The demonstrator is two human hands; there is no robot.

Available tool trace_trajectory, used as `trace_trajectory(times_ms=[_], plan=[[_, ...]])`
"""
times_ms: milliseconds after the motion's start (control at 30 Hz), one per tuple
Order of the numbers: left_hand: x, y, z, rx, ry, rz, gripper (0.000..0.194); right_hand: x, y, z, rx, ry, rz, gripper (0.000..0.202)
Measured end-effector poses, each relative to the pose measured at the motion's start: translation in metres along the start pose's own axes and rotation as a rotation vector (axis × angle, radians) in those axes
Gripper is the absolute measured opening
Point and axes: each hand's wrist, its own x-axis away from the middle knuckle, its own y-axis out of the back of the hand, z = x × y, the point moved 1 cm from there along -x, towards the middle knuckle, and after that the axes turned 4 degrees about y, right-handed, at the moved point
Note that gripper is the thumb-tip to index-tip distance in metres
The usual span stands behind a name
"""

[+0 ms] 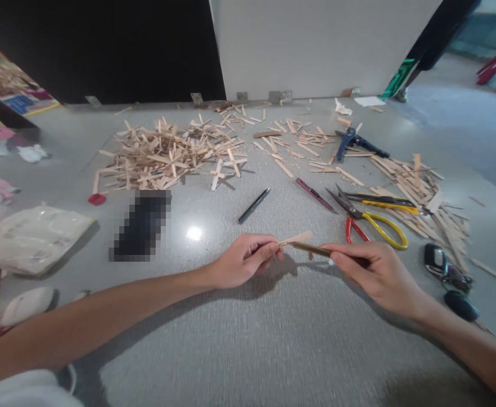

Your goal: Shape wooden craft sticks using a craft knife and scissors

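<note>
My left hand (251,260) is closed, pinching a wooden craft stick (298,238) that points to the right; a second thin piece shows under it at the fingertips. In my right hand (369,274), thumb and fingers grip a slim brownish-gold tool (311,249) whose exact kind I cannot make out. Its narrow tip points left and meets or nearly meets the stick close to my left fingertips. A dark pen (254,206) lies beyond my left hand. Scissors (370,219) with a yellow and a red handle lie beyond my right hand.
A heap of craft sticks (167,152) covers the back left, another pile (426,198) the right. Blue cutters (352,141), a dark red pen-like tool (315,195), keys (447,268), a blurred-out dark rectangle (141,226) and a plastic packet (39,234) also lie around.
</note>
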Motion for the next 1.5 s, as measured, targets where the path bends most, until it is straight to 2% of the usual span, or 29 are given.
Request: trace_trajectory(times_ms=[133,367,467,667,767,900,967,1033,1100,1167,1267,1333,1433,1500], plan=[[0.000,-0.001,0.004,0.090,0.019,0.002,0.042,-0.002,-0.010,-0.009,-0.289,-0.191,0.051,0.052],[-0.002,-0.003,0.007,0.088,0.013,-0.057,0.046,0.001,-0.025,-0.015,-0.412,-0.243,0.031,0.059],[-0.002,-0.003,0.009,0.073,0.007,-0.070,0.046,0.004,-0.031,-0.015,-0.358,-0.200,0.016,0.054],[-0.004,-0.002,0.010,0.080,-0.001,-0.067,0.047,0.003,-0.033,-0.016,-0.027,0.028,-0.079,0.033],[-0.003,-0.002,0.009,0.064,0.004,-0.075,0.045,0.004,-0.035,-0.017,-0.022,0.032,-0.058,0.037],[-0.002,-0.002,0.008,0.051,0.002,-0.078,0.043,0.006,-0.041,-0.020,-0.157,-0.054,0.061,0.048],[-0.002,-0.002,0.006,0.051,-0.002,-0.075,0.043,0.007,-0.042,-0.020,-0.110,0.007,0.037,0.043],[-0.002,-0.002,0.005,0.052,-0.004,-0.068,0.043,0.007,-0.043,-0.019,-0.026,0.105,-0.046,0.035],[-0.002,-0.002,0.005,0.054,-0.003,-0.055,0.042,0.006,-0.043,-0.018,-0.021,0.134,-0.077,0.032],[-0.003,-0.001,0.005,0.057,-0.004,-0.035,0.043,0.004,-0.042,-0.017,-0.146,0.050,-0.012,0.035],[-0.004,0.001,0.005,0.060,-0.006,-0.008,0.045,0.000,-0.040,-0.016,-0.449,-0.159,0.158,0.052],[-0.004,0.002,0.005,0.058,-0.005,-0.001,0.047,-0.003,-0.037,-0.015,-0.570,-0.242,0.232,0.061],[-0.003,0.001,0.004,0.045,-0.002,-0.006,0.047,-0.006,-0.031,-0.011,-0.564,-0.261,0.290,0.062],[-0.003,-0.001,0.003,0.027,0.002,-0.017,0.046,-0.008,-0.026,-0.005,-0.419,-0.207,0.321,0.051]])
